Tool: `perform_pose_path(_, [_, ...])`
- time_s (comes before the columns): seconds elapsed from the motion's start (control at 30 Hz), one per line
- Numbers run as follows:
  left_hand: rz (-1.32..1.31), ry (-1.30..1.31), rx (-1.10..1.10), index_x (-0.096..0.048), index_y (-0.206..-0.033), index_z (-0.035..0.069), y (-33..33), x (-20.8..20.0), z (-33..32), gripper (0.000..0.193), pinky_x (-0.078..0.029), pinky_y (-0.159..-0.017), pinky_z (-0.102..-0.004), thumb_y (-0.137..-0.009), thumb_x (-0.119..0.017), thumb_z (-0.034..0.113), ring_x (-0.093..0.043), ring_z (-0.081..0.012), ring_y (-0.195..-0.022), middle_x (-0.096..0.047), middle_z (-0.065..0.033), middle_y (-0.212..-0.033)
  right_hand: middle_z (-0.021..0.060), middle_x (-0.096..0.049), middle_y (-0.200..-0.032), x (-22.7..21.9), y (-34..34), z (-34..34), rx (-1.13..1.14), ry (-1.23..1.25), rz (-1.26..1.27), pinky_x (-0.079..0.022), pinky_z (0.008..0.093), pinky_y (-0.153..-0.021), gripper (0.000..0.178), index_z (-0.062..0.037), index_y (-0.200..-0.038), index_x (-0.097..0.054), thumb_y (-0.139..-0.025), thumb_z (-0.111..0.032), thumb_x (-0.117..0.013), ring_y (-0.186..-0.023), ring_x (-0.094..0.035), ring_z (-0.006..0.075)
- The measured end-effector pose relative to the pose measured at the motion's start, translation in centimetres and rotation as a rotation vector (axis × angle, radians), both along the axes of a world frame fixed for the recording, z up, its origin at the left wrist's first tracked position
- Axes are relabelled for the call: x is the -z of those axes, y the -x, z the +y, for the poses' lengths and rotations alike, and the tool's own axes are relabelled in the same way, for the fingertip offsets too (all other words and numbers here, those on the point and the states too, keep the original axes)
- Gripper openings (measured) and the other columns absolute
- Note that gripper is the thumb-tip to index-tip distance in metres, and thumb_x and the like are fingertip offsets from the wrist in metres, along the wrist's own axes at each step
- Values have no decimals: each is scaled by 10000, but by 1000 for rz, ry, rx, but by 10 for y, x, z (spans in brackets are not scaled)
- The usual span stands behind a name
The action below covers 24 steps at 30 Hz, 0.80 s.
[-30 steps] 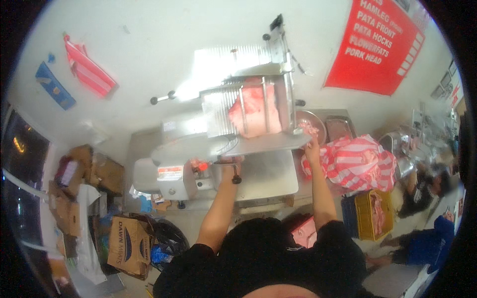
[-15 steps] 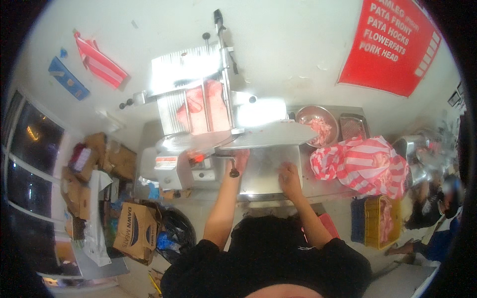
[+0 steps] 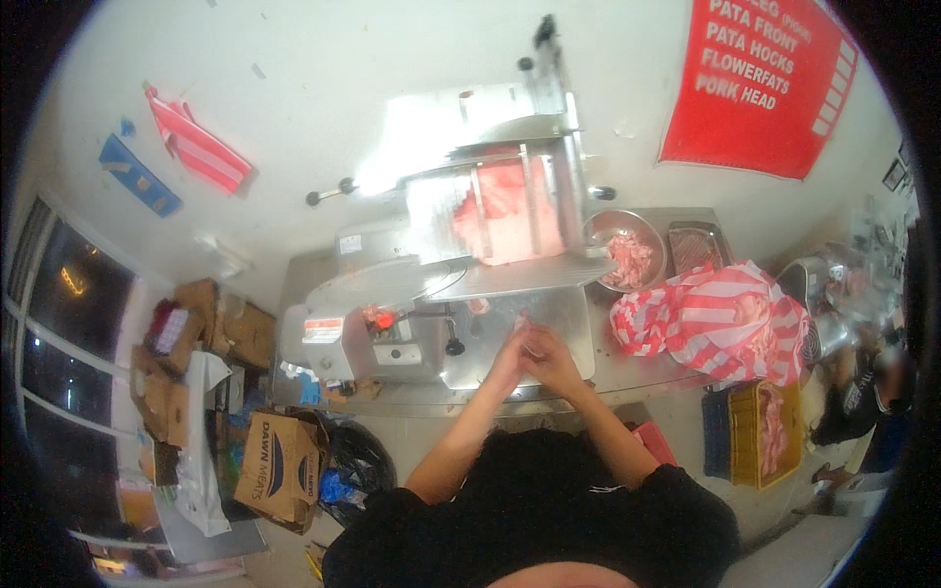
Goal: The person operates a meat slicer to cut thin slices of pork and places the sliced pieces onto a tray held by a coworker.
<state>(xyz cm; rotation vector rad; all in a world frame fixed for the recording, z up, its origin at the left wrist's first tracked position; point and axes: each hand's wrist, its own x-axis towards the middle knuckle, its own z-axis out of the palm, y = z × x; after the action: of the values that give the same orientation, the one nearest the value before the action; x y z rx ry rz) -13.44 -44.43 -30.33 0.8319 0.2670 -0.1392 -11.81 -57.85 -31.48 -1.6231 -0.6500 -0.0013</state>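
Over the steel tray (image 3: 564, 318), in front of the meat slicer (image 3: 392, 338), my two hands meet. My left hand (image 3: 510, 355) is closed on what looks like a small pink slice of meat (image 3: 522, 321) at its fingertips. My right hand (image 3: 551, 359) curls against it with bent fingers; whatever it grips is hidden. A small meat scrap (image 3: 478, 306) lies on the tray, left of my hands. Behind them, the slicer's sliding carriage (image 3: 441, 211) holds a large block of pink meat (image 3: 505, 211) under metal bars.
To the right stand a steel bowl of meat pieces (image 3: 627, 257), a small metal tray (image 3: 698, 245) and a red-and-white striped bag (image 3: 716, 323). A yellow crate with meat (image 3: 779, 431) sits below. Cardboard boxes (image 3: 279, 465) and a black bag (image 3: 358, 465) are at lower left. Another person (image 3: 863, 402) is at far right.
The slicer carriage and its meat block have slid right. My left hand has come out from beneath the slicer toward me, and my right hand has moved left to join it.
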Motion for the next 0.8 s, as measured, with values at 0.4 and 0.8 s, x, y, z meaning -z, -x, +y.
perform_pose_path(0.4, [-634, -1101, 208, -253, -1524, 39, 116, -227, 101, 902, -177, -1186, -433, -817, -759, 278, -168, -255, -1481, -211, -166, -1592, 71, -655, -904, 52, -11, -11, 94, -85, 444, -489, 291, -710, 243, 44, -1112, -644, -928, -111, -617, -792, -595, 122])
perform_pose_path(0.8, [-18, -1055, -842, -401, -1453, 117, 67, -255, 635, 745, -256, -1103, -489, -942, -374, 659, -396, -306, -1347, -494, -139, -1417, 152, -647, -944, 7, 8, 16, 272, 190, -66, -539, 322, -701, 253, -8, -1090, -674, -853, 37, -598, -808, -656, 279])
